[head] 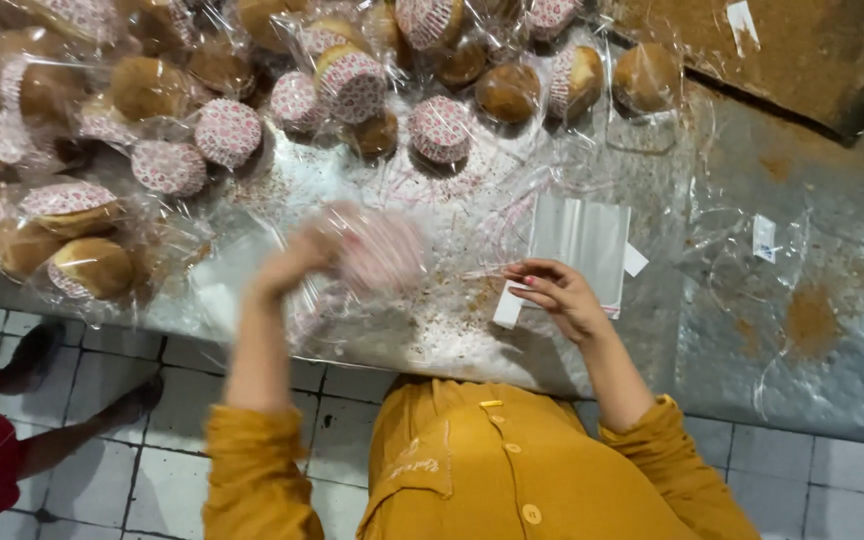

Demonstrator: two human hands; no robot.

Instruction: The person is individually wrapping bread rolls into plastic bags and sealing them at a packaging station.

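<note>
Left hand grips a blurred bagged muffin above the table; right hand, fingers curled, rests on the stack of empty bags. Seemingly mid-packing: next, I'd guess, she needs one bag peeled free.

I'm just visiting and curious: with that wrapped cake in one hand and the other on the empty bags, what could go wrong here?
The left hand holds a bagged cake that is motion-blurred, so it might slip and drop to the tiled floor. The metal table is strewn with brown crumbs, which could get onto the clear bags under the right hand. The heap of wrapped cakes lies near the table's edge and could roll off.
</note>
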